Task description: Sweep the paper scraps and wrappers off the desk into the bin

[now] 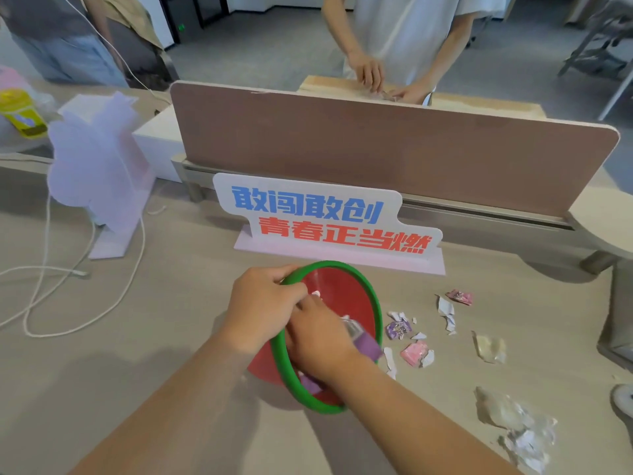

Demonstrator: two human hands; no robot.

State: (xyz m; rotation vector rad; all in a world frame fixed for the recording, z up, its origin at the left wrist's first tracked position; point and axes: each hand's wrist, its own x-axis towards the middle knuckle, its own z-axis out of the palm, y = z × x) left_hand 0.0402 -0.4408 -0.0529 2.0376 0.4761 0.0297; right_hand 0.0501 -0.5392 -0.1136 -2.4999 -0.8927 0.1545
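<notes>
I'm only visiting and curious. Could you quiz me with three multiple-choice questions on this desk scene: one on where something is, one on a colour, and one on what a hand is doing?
1. Where do the scraps lie, relative to the bin?
A. on the desk, to its right
B. behind the sign
C. on the cable, to its left

2. What colour is the bin's rim?
A. blue
B. green
C. yellow

3. What is the left hand doing?
A. lying flat on the desk
B. gripping the rim
C. pulling the cable

Answers:
1 A: the scraps lie on the desk to the right of the bin.
2 B: a green ring edges the red bin.
3 B: its fingers curl over the rim, while the right hand holds a purple wrapper at the bin's mouth.
</notes>
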